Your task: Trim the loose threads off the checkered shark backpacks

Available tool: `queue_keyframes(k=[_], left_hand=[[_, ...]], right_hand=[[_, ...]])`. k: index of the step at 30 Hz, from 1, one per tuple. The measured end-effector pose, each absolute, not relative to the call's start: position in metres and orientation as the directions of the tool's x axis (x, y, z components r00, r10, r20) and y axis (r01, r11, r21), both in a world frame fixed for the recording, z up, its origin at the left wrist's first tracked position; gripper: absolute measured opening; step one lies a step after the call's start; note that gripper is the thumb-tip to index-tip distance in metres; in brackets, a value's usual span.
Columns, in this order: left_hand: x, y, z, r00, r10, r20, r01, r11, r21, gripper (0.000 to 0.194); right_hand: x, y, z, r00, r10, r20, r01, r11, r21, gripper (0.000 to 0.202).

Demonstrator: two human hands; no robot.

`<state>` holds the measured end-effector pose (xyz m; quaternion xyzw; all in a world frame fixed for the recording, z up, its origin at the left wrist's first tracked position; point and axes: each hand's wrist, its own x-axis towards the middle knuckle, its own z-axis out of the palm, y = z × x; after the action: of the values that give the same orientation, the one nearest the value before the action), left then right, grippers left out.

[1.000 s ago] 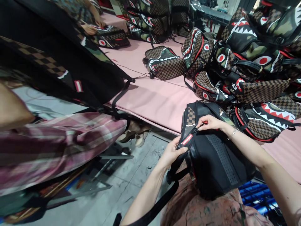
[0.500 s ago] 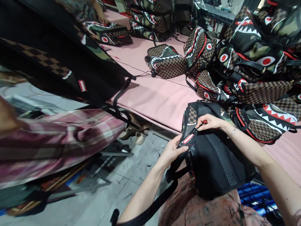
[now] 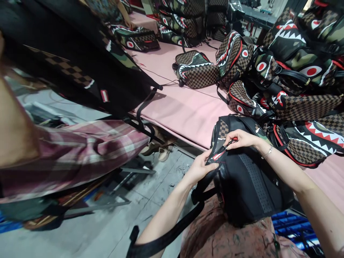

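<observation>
A black backpack [image 3: 249,182] with a checkered and camouflage side leans on my lap against the table edge. My left hand [image 3: 201,166] grips its side beside a small red label [image 3: 219,155], thumb on top and fingers at the fabric edge. My right hand [image 3: 239,139] is closed in a pinch on a small scissor-like tool [image 3: 229,144] with a red part, its tip close to the label. A loose black strap [image 3: 172,233] hangs across my left forearm.
Shark-mouth backpacks [image 3: 199,71] lie along the pink table [image 3: 177,104], heaped at the right. At the left a person in a plaid garment [image 3: 86,143] is beside a large black bag [image 3: 88,61]. Another person's arm [image 3: 123,14] shows behind.
The surroundings have shifted slightly right in view. The neighbouring person's arm at the left shows more. My hands keep nearly the same hold on the backpack.
</observation>
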<state>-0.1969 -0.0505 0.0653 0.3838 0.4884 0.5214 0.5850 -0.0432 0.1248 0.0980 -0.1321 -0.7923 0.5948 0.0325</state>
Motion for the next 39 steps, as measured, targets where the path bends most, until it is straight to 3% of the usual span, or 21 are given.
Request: queue_keyframes(k=[6,21,29,32,37,39], left_hand=[[-0.198,-0.051,0.067,-0.004,0.983,-0.182,-0.299,0.172,0.939,0.057],[-0.193,-0.048,0.072,-0.005,0.986,-0.168,-0.266,0.161,0.951,0.050],[-0.189,-0.048,0.074,-0.042,0.984,-0.170,-0.221,0.157,0.962,0.051],[-0.189,-0.049,0.074,-0.055,0.983,-0.173,-0.278,0.151,0.949,0.051],[-0.194,-0.051,0.070,-0.033,0.974,-0.225,-0.514,0.176,0.840,0.051],[-0.196,-0.051,0.067,-0.028,0.971,-0.238,-0.562,0.181,0.807,0.050]], right_hand=[[-0.031,0.139,0.095,-0.933,0.332,-0.140,0.223,0.229,-0.948,0.028],[-0.046,0.121,0.105,-0.975,0.207,-0.085,0.145,0.295,-0.944,0.028],[-0.049,0.108,0.112,-0.980,0.195,-0.035,0.114,0.409,-0.905,0.027],[-0.047,0.106,0.108,-0.968,0.251,0.000,0.109,0.419,-0.902,0.025],[-0.030,0.113,0.090,-0.846,0.517,0.133,0.102,0.401,-0.911,0.028],[-0.023,0.118,0.082,-0.812,0.551,0.195,0.089,0.446,-0.891,0.028]])
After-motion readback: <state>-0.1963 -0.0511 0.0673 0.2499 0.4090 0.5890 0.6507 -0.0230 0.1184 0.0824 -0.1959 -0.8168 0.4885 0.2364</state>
